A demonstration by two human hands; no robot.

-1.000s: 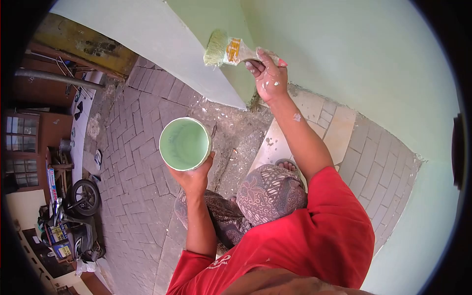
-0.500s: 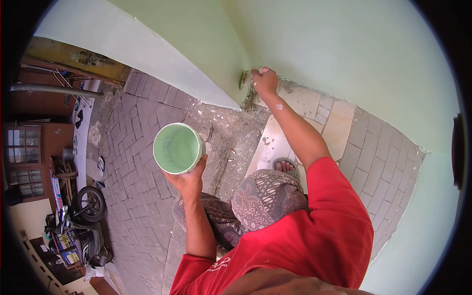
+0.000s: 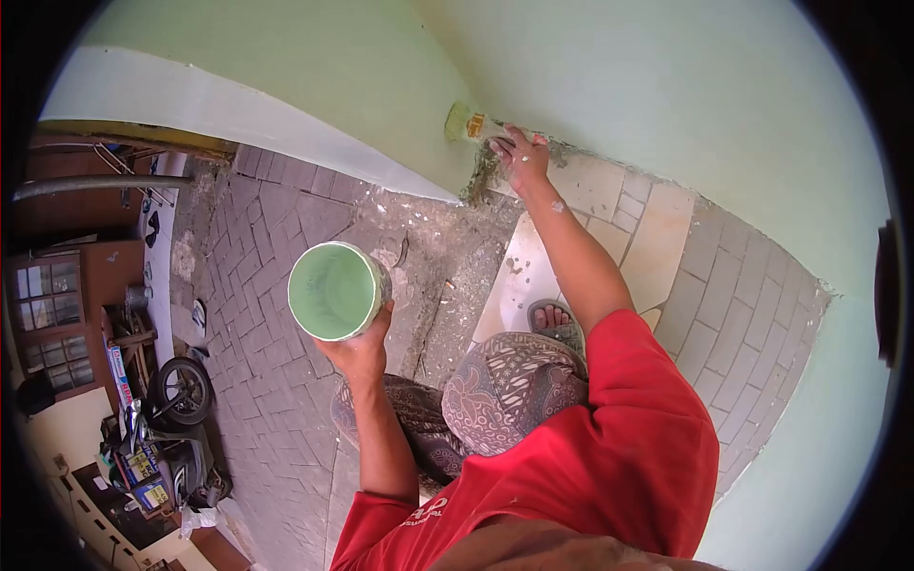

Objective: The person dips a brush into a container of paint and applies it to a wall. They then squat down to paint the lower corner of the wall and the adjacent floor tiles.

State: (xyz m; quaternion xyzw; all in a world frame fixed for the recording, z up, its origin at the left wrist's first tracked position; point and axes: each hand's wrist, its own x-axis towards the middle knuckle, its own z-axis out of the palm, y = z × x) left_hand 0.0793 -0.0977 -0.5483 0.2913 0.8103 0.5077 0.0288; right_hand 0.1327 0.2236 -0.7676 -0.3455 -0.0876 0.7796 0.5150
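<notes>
Against green wall (image 3: 362, 86), bristly brush (image 3: 477, 127) in paint-flecked right hand (image 3: 524, 162).

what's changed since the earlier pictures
The right hand has brought the brush down to the corner of the green walls, then slightly back up. Nothing was grasped or released. The left hand still holds the bucket in roughly the same place.

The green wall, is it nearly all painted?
Mostly, it seems: the wall already looks green over a wide stretch. The right hand has the brush near the corner; the left hand holds the bucket, green inside. Perhaps left: the rough, dark patch at the corner's foot, and the white side face.
</notes>
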